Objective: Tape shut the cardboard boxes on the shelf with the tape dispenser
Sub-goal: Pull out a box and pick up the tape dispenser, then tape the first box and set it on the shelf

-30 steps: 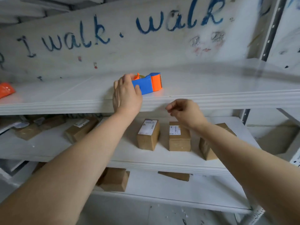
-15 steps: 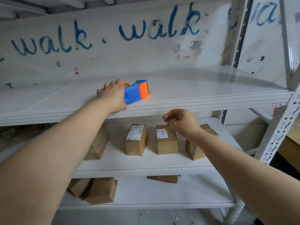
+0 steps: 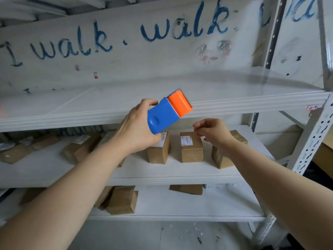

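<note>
My left hand (image 3: 137, 129) grips a blue tape dispenser (image 3: 163, 118) with an orange end, held in the air in front of the top shelf's edge (image 3: 252, 103). My right hand (image 3: 212, 132) hovers beside it with loosely curled fingers and holds nothing. Behind the hands, three small cardboard boxes stand on the middle shelf (image 3: 180, 174): one (image 3: 158, 152) partly hidden by my left hand, one with a white label (image 3: 191, 149) in the centre, and one (image 3: 223, 159) half hidden by my right wrist.
More cardboard boxes (image 3: 79, 150) lie at the left of the middle shelf, and others (image 3: 122, 199) sit on the bottom shelf. A perforated white upright (image 3: 311, 141) frames the rack at right. The white back wall carries blue writing.
My left hand has lifted the tape dispenser off the top shelf and brought it forward and down, tilted. My right hand stayed below the shelf edge.
</note>
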